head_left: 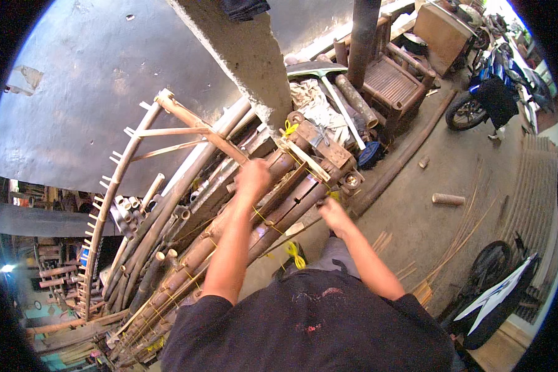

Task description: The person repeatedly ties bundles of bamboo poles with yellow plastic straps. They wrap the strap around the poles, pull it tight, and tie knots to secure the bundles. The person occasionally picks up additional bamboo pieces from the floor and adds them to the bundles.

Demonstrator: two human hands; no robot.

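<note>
My left hand (253, 180) is closed around the near end of a bamboo pole (195, 121). That pole meets a long curved bamboo rail (121, 170) with several short pegs along its side, and thin slats (170, 132) brace the corner. Beneath my left forearm lie thick bamboo poles (279, 214) bound with yellow cord. My right hand (335, 217) is closed beside the end of these poles, low near my lap. A small dark bit shows at its fingers, too little to name. A wooden block (322, 144) rests across the poles' far end.
A concrete post (242, 56) rises just beyond the poles. A bamboo chair (394, 84) stands at the far right, near a parked motorcycle (483, 105). A long pole (409, 152) and a short bamboo piece (447, 199) lie on the floor. More bamboo leans at left.
</note>
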